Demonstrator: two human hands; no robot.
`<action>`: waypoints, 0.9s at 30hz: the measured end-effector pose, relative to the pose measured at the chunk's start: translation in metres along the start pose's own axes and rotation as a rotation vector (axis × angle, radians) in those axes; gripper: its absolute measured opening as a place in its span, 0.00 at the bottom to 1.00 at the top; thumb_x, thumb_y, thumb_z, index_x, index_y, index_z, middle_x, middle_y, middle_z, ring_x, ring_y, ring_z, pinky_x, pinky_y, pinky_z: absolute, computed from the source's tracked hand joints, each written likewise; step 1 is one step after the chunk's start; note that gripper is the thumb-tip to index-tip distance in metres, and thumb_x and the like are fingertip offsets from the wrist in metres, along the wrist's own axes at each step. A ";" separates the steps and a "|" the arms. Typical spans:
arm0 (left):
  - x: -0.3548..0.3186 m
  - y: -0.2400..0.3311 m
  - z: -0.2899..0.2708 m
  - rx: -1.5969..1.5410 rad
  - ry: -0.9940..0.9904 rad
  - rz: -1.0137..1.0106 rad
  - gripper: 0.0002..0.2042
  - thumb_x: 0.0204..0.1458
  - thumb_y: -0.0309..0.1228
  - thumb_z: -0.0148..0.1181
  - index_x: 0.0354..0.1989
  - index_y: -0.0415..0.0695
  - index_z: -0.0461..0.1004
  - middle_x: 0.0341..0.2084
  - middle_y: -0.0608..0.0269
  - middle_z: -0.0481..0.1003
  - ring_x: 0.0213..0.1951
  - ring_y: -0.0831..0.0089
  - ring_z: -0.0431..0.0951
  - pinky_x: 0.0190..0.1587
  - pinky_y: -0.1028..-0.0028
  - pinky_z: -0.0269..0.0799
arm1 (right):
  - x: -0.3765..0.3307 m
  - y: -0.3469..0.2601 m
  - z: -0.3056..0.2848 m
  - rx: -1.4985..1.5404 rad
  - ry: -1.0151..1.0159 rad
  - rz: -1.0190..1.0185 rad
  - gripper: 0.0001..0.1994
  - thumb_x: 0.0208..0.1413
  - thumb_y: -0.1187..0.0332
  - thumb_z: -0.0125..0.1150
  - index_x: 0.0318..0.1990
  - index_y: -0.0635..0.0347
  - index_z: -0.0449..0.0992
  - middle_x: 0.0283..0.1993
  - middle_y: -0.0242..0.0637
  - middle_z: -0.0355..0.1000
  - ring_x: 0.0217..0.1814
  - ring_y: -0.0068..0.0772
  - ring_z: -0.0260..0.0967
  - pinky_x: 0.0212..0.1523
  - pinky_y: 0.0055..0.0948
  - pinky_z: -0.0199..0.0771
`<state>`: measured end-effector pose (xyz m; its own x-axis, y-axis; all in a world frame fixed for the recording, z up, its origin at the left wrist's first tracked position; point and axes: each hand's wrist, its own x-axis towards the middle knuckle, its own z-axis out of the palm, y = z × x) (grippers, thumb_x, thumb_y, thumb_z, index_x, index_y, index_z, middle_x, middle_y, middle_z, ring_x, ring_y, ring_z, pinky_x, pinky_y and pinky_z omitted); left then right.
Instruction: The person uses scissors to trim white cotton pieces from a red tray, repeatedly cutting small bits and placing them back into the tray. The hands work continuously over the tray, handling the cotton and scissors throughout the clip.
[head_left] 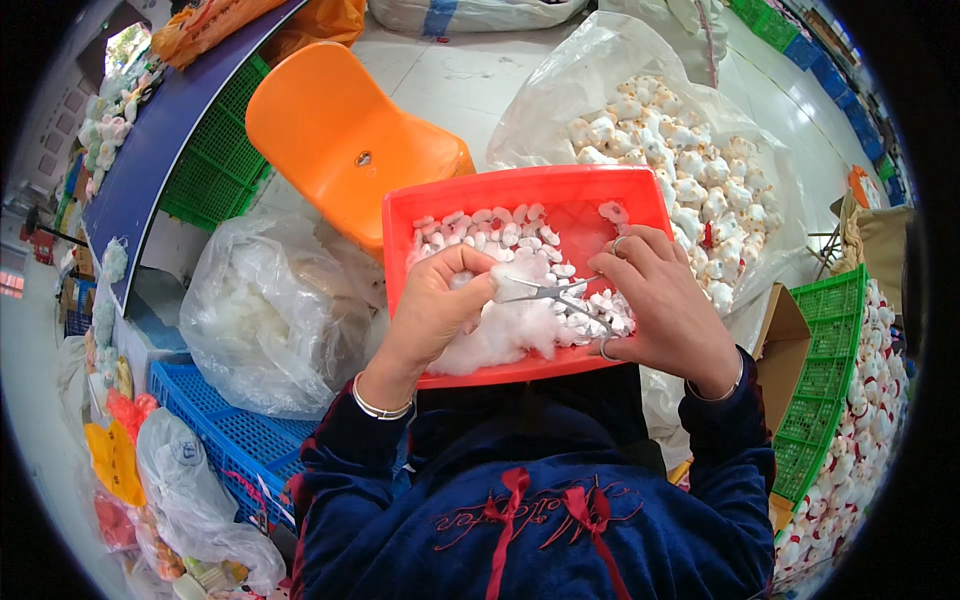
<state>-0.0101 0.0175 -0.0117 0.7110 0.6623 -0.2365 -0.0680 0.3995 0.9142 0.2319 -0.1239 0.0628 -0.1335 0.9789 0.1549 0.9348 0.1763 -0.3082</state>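
Note:
My left hand point(430, 310) pinches a small white fluffy piece point(522, 272) between thumb and fingers, above a red plastic tray point(400, 215). In my right hand point(660, 305) is a scissor-like metal tool point(547, 292) with loop handles. Its slim jaws reach to the white piece; whether they are scissors or forceps I cannot tell. Below my hands, a wad of white stuffing point(490, 338) lies at the tray's near side. Many small white plush pieces point(487, 228) are spread over the tray's floor, partly hidden by my hands.
An orange chair point(330, 130) stands beyond the tray. At right lies a clear bag holding white plush heads point(690, 170), with a green crate point(825, 370) nearer. A plastic bag of stuffing point(270, 315) and a blue crate point(235, 425) are at left.

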 end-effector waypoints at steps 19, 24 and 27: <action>-0.004 -0.007 0.008 0.005 0.037 0.106 0.08 0.62 0.28 0.64 0.45 0.36 0.80 0.26 0.66 0.79 0.19 0.86 0.68 0.21 0.83 0.62 | 0.007 0.004 0.013 0.215 -0.108 -0.013 0.17 0.44 0.69 0.73 0.44 0.61 0.82 0.34 0.41 0.73 0.42 0.46 0.71 0.46 0.42 0.69; -0.010 0.004 0.008 -0.095 0.002 0.071 0.08 0.63 0.27 0.62 0.46 0.36 0.80 0.25 0.67 0.77 0.20 0.86 0.68 0.22 0.82 0.62 | 0.001 0.009 0.020 0.305 -0.059 -0.013 0.19 0.41 0.71 0.76 0.44 0.62 0.81 0.32 0.39 0.69 0.38 0.43 0.68 0.40 0.40 0.68; -0.007 -0.001 0.016 -0.255 0.042 0.064 0.07 0.65 0.25 0.60 0.47 0.36 0.79 0.24 0.68 0.75 0.21 0.86 0.67 0.23 0.82 0.62 | -0.003 0.004 0.031 0.379 -0.040 0.063 0.16 0.47 0.67 0.75 0.44 0.60 0.82 0.33 0.40 0.75 0.38 0.44 0.73 0.39 0.41 0.71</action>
<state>-0.0039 0.0030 -0.0056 0.6705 0.7147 -0.1993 -0.2900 0.4997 0.8162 0.2260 -0.1225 0.0321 -0.0995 0.9909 0.0902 0.7546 0.1342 -0.6423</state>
